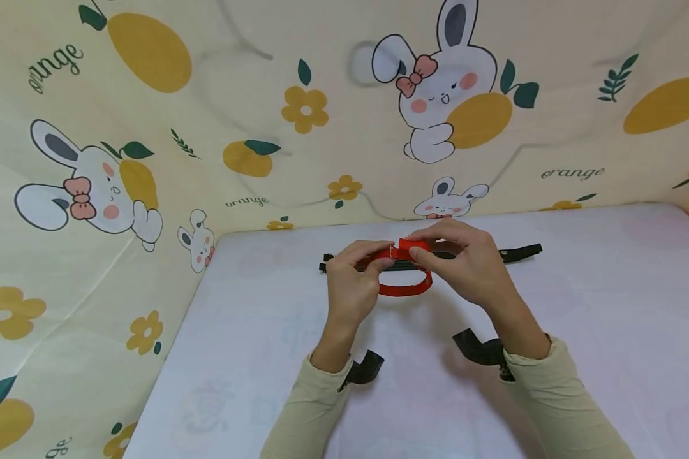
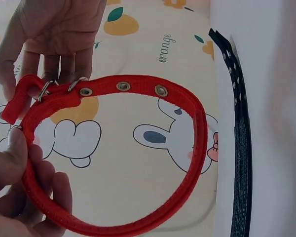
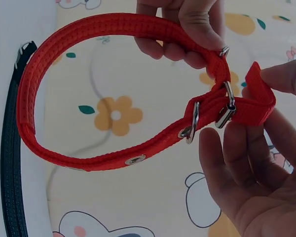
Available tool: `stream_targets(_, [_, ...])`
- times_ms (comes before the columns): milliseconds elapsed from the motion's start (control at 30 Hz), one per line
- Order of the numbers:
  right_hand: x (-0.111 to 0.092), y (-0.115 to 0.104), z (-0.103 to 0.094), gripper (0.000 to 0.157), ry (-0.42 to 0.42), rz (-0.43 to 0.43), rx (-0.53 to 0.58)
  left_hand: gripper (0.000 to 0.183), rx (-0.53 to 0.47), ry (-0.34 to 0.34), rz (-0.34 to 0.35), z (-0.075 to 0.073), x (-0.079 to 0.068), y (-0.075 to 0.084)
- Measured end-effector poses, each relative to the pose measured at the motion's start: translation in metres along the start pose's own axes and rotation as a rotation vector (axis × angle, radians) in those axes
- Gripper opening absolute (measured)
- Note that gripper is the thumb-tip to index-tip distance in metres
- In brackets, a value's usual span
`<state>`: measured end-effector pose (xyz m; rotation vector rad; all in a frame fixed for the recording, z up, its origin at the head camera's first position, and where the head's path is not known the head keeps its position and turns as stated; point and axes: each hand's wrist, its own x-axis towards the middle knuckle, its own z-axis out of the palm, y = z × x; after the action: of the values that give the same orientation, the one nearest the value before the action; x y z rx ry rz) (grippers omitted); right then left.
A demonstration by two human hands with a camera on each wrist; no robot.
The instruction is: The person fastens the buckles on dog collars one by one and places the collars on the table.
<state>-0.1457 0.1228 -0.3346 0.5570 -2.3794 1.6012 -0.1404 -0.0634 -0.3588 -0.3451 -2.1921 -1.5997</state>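
Red fabric collar loop with silver eyelets [image 1: 404, 291]: held up between both hands over the white worktop [image 1: 235, 382]. Left hand [image 1: 353, 280]: fingers curled round the band, thumb pressing it near the buckle end. Middle: silver metal buckle [image 3: 226, 113] with a silver metal ring [image 3: 194, 123] just beside it; the short red strap end [image 3: 259, 106] seems to run through the buckle (prong in an eyelet or not, can't tell). Right hand [image 1: 471, 264]: thumb and fingers pinch that strap end, other fingers bent below it.

Doing it well, as I judge: left grip firm close to the buckle so the frame doesn't tip, strap end flat, pull in line with the band; a folded end could snag.

Edges, left to right: worktop's left edge well apart from the left hand, good room there. Black strap with silver eyelets [image 1: 522, 254] lies crosswise just behind the hands, cream printed cloth [image 1: 252, 38] rising beyond the back edge, so forward looks tight. More room to the right and toward the person.
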Motion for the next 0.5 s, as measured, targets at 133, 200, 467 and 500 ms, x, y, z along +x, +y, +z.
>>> stream_targets(133, [0.0004,0.0009,0.0013,0.017,0.001,0.003,-0.013,0.019,-0.015,0.008,-0.004,-0.0008,-0.0002,0.0005])
stream_targets(200, [0.0014,0.0009,0.0018,0.016,0.000,0.003,-0.021,0.019,-0.020,0.014,0.004,-0.0010,0.0006,0.0002])
stream_targets(467, [0.0025,0.0019,0.0022,0.014,-0.007,0.015,-0.053,0.016,-0.022,0.024,0.005,0.0002,0.0007,0.0015])
stream_targets(500, [0.0022,0.0016,0.0022,0.014,-0.008,0.018,-0.059,0.016,-0.021,0.025,0.005,0.0005,0.0003,0.0014])
